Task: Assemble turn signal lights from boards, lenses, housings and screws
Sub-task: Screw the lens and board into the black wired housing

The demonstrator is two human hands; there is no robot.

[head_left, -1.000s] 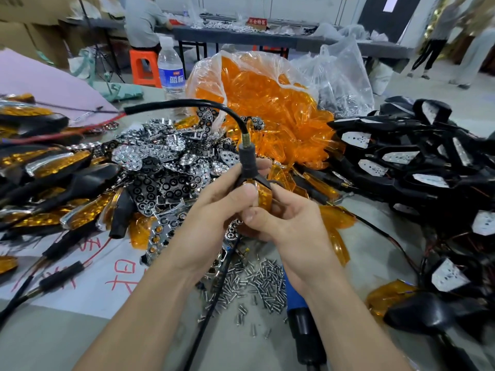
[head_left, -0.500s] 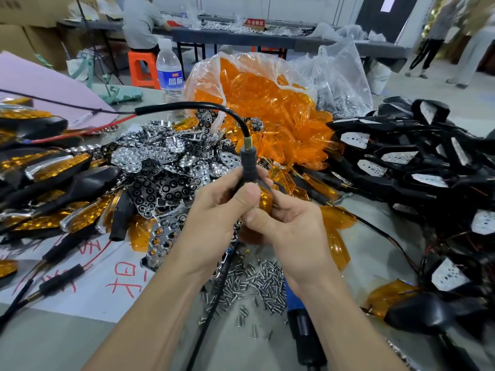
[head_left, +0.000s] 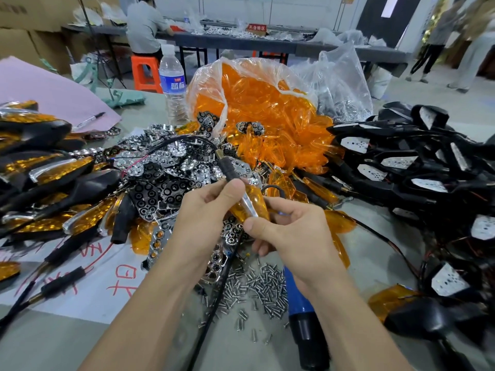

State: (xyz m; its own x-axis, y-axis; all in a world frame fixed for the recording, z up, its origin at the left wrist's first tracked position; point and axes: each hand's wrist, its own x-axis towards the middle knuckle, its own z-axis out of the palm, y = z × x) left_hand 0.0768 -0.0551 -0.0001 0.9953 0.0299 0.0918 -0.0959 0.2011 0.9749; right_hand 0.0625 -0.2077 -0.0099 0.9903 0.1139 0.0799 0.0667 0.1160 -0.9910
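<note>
Head view: down onto a grey table (head_left: 53, 344), both forearms reaching in from below.
Turn signal light (head_left: 250, 203): held off the table between the two hands, above and behind the screws (head_left: 257, 285); amber face up, tilted, black stem (head_left: 227, 171) pointing to the upper left.
Left hand (head_left: 203, 218): wrapped round the stem end of the light, thumb pressed on top where black meets amber.
Right hand (head_left: 292, 236): pinching the pointed amber tip, thumb on the near side, fingers curled beneath.
Stem: brass-threaded at the far end, with a black cable (head_left: 192, 137) arcing away to the left.
Screws: loose silver heap on the table, between and under the wrists.
Screwdriver (head_left: 302, 317): blue and black, lying just right of the screws, partly under the right forearm.
Lenses (head_left: 262, 103): orange, spilling from a clear bag (head_left: 214, 76) behind the hands.
Reflectors (head_left: 160, 167): chrome and black pile, left of the bag.
Housings (head_left: 401, 167): black, fitted with white boards (head_left: 351, 144), heaped at the right.
Finished lights (head_left: 48, 170): stacked at the left.
Water bottle (head_left: 172, 84): upright beyond the reflectors.
</note>
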